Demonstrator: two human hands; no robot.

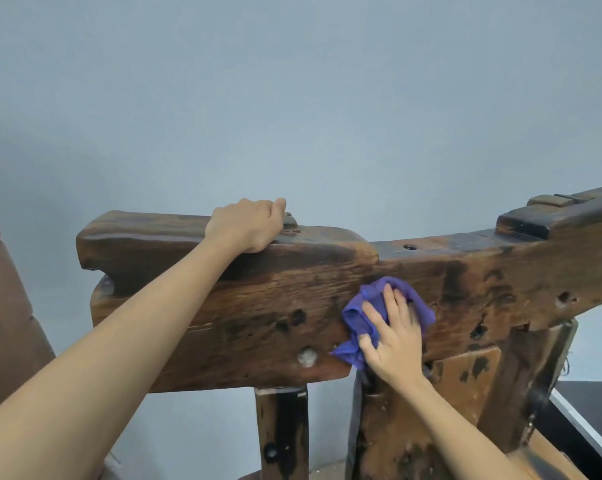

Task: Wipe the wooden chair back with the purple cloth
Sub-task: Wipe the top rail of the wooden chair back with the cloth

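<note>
The wooden chair back (pixel 258 306) is a thick, dark, rough beam running across the view from lower left to upper right. My right hand (pixel 393 337) lies flat with fingers spread, pressing the crumpled purple cloth (pixel 358 320) against the beam's front face near its middle. My left hand (pixel 247 223) rests on the top edge of the beam to the left, fingers curled over the far side, gripping the wood.
A plain grey-blue wall (pixel 292 98) stands behind the chair. Wooden posts (pixel 282 431) drop below the beam. A brown padded seat edge (pixel 5 306) shows at far left, and a dark surface with a pale rim (pixel 590 420) at lower right.
</note>
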